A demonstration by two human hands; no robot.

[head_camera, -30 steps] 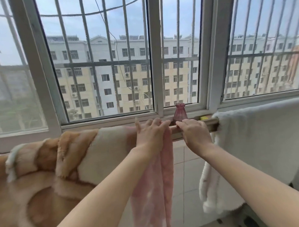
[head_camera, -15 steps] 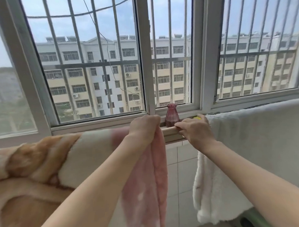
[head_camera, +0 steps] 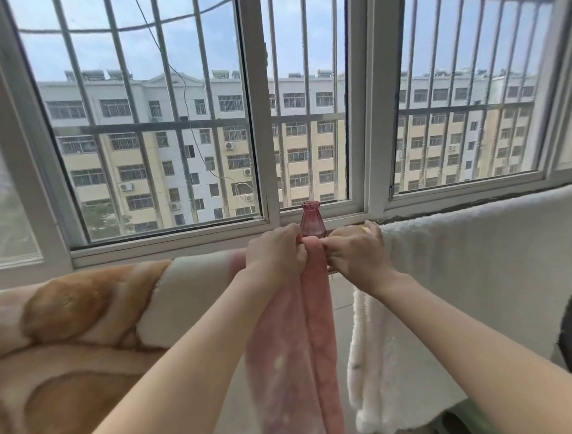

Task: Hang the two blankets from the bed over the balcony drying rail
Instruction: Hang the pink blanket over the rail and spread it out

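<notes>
Compared with half a second ago, the right hand (head_camera: pixel 356 253) is no longer lying on the bare piece of the drying rail. It is now reaching over to the pink edge (head_camera: pixel 316 346) of the patterned blanket (head_camera: pixel 86 324), and the two hands are meeting there, almost touching each other.

From the head view, the left hand (head_camera: pixel 274 253) is curling its fingers around the pink fold at the top, so this grip is closing on the cloth. The right grip is pinching the same pink edge with its fingertips, just beside the left one. Below both grips the pink edge is hanging straight down in a long narrow strip.

To the left of the grips, the orange and cream part of the patterned blanket is lying over the rail and is falling toward the camera. To the right of the grips, the white blanket (head_camera: pixel 477 274) is hanging over the rail too, with its near corner dropping down under the right wrist. The rail itself is hiding under the cloth nearly everywhere.

Just behind the grips, a pink glass vase (head_camera: pixel 312 220) is standing upright on the window sill. Behind it the window frame (head_camera: pixel 260 119) and metal bars are showing apartment buildings.
</notes>
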